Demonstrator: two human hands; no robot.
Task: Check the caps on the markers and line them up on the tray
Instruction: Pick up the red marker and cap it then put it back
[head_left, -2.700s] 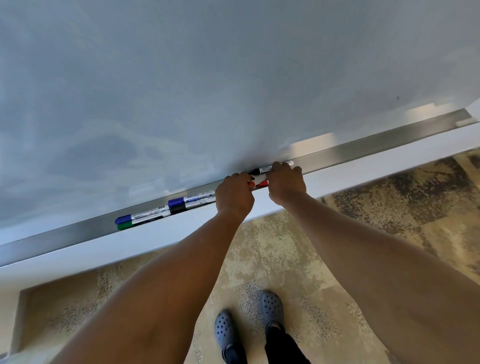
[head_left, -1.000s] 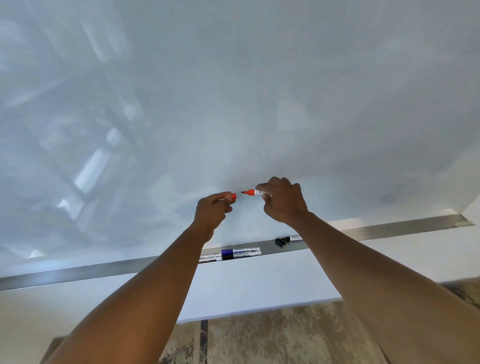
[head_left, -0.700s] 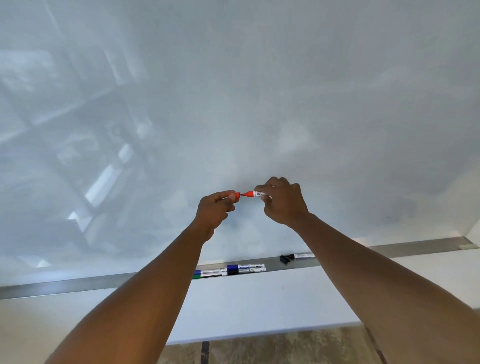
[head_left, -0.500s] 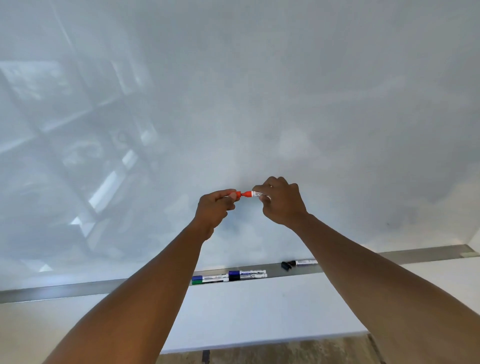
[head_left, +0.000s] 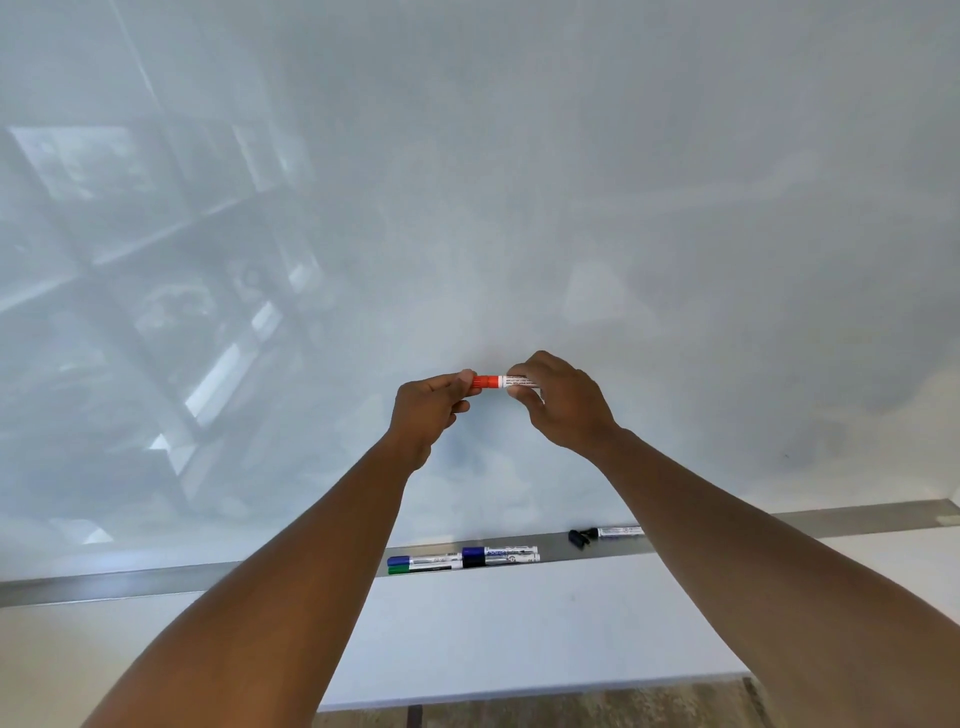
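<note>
Now the red cap (head_left: 486, 382) sits on the marker; a moment ago it was off and the red tip showed. You hold both arms out straight in front of you, up near the whiteboard (head_left: 519, 182). Your left hand (head_left: 423, 410) pinches the cap end with thumb and fingers. Your right hand (head_left: 563, 402) is curled tight around the white body of the red marker (head_left: 514, 382). Your two hands are close together, with only the cap between them. The marker lies flat, cap end pointing to 9 o'clock.

Down at 6 o'clock from your hands is the metal tray (head_left: 156, 584). A blue marker (head_left: 423, 560), a green marker (head_left: 415, 570) and a dark blue marker (head_left: 501, 554) lie there, just beside each other. At 4 o'clock a black marker (head_left: 605, 533) lies on the tray, partly hidden by your right arm.
</note>
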